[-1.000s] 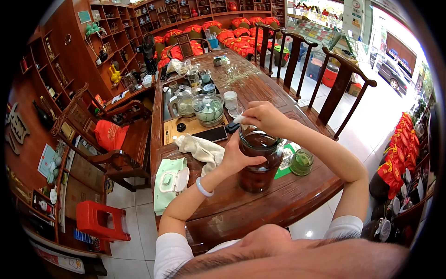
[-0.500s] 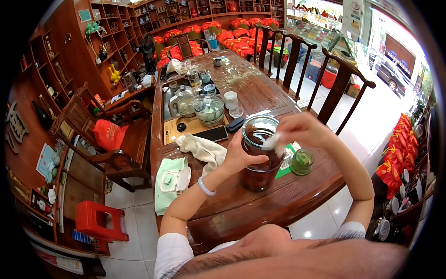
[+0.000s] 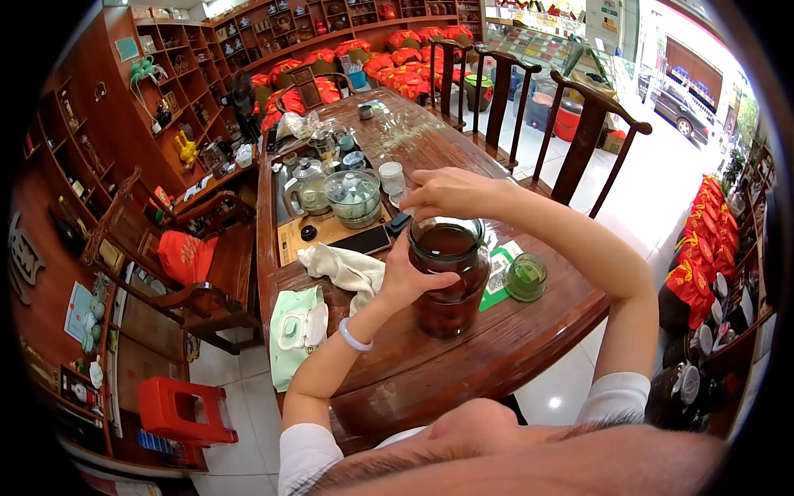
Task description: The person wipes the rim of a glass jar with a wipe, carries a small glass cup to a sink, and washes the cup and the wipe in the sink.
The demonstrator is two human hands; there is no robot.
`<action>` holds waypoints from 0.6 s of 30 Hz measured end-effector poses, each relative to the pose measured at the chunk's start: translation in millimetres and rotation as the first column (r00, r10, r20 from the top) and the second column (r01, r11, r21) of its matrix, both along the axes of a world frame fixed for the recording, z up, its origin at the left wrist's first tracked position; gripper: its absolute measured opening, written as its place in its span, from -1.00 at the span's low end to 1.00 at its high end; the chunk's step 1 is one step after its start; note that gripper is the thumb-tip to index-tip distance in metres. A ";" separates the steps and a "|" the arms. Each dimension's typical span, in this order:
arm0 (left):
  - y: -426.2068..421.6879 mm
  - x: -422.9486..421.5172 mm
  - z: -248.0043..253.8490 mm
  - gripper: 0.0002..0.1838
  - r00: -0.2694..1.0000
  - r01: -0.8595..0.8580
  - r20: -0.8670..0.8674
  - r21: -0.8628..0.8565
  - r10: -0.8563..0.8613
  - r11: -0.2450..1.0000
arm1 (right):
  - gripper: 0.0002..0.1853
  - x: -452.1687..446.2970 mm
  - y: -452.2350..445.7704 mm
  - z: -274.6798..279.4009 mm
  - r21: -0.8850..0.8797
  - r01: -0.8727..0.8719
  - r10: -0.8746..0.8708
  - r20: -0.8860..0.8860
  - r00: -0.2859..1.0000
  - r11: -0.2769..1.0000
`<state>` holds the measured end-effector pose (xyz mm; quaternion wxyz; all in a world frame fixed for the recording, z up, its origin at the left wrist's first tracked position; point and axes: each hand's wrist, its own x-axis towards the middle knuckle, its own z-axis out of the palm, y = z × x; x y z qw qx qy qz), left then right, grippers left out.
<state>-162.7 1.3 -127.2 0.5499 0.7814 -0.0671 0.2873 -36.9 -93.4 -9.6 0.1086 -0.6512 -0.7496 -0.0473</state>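
Observation:
A large glass jar (image 3: 451,289) of dark reddish liquid stands upright and uncovered near the front of the wooden table. My left hand (image 3: 409,277) is wrapped round its left side, thumb across the front. At the far left of the rim is my right hand (image 3: 442,194), its fingers closed on a white wipe (image 3: 423,223) that shows only in small part. Beside the jar on the right are a green glass lid (image 3: 525,278) and a green card with a code (image 3: 499,277). A beige cloth (image 3: 343,271) lies to the left.
A pack of wipes (image 3: 296,331) lies at the table's left edge. Behind the cloth are a phone (image 3: 366,240), a glass bowl (image 3: 353,198) and a glass teapot (image 3: 308,186). Wooden chairs (image 3: 587,140) line the far right side. A red stool (image 3: 184,411) stands on the floor.
My right hand has moved from the jar's right side to the far left of its rim, with the white wipe. My left hand keeps its hold. The whole view has shifted slightly.

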 end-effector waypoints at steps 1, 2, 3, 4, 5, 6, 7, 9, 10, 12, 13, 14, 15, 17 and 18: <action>-0.4 0.8 1.2 -0.11 0.999 0.015 0.028 -0.004 -0.015 1.000 | -0.77 5.2 4.1 0.4 -0.006 -0.032 0.032 0.039 0.999 0.999; -1.2 1.3 2.1 -0.10 0.998 0.029 0.056 -0.012 -0.028 1.000 | -0.77 8.4 7.5 3.3 -0.012 -0.027 0.028 0.034 0.999 1.000; -1.9 1.0 2.7 -0.09 0.998 0.035 0.060 -0.024 -0.033 0.999 | -0.76 10.4 10.8 6.2 -0.107 0.008 0.002 0.091 0.996 0.994; -1.8 0.9 2.8 -0.09 0.998 0.038 0.050 -0.031 -0.037 0.999 | -0.75 12.4 13.5 6.8 -0.200 0.046 -0.017 0.146 0.989 0.979; -1.3 1.4 2.9 -0.10 0.997 0.049 0.060 -0.032 -0.047 0.998 | -0.75 15.3 15.1 4.2 -0.194 0.075 -0.057 0.099 0.993 0.978; -1.3 2.1 2.8 -0.10 0.996 0.060 0.068 -0.032 -0.058 0.998 | -0.75 14.8 14.6 4.9 -0.199 0.078 -0.061 0.088 0.994 0.977; -1.5 2.2 2.7 -0.11 0.996 0.064 0.069 -0.041 -0.061 0.997 | -0.76 13.3 13.3 6.9 -0.229 0.155 -0.139 0.085 0.987 0.961; -2.4 0.4 5.6 -0.11 0.997 0.051 0.064 -0.022 -0.050 0.998 | -0.74 15.0 8.1 5.7 -0.208 0.235 -0.231 0.042 0.972 0.950; -3.2 -0.7 6.2 -0.12 0.997 0.038 0.072 -0.001 -0.038 0.999 | -0.74 16.2 3.3 2.4 -0.212 0.236 -0.234 0.033 0.972 0.948; -2.6 -1.8 5.2 -0.12 0.999 0.035 0.029 -0.003 -0.034 0.999 | -0.73 15.5 -6.1 -0.7 -0.134 0.337 -0.346 -0.058 0.936 0.932; -2.1 -1.3 4.5 -0.12 0.999 0.048 0.018 -0.013 -0.047 0.999 | -0.72 12.4 -12.0 2.0 -0.138 0.363 -0.374 -0.067 0.925 0.922; -1.9 -0.7 3.6 -0.12 0.998 0.061 0.006 -0.024 -0.061 0.998 | -0.72 10.6 -15.3 2.0 -0.141 0.371 -0.384 -0.075 0.920 0.918; -1.2 0.2 1.0 -0.12 0.998 0.055 0.010 -0.020 -0.054 0.998 | -0.71 9.3 -17.5 1.4 -0.150 0.437 -0.449 -0.057 0.892 0.887; -1.2 1.6 -3.8 -0.12 0.998 0.059 0.012 -0.043 -0.058 0.997 | -0.69 4.6 -23.0 1.5 -0.153 0.526 -0.537 -0.043 0.842 0.837; -3.2 0.6 -2.1 -0.11 0.998 0.052 0.026 -0.071 -0.050 0.996 | -0.69 2.0 -25.9 2.2 -0.161 0.531 -0.544 -0.052 0.837 0.832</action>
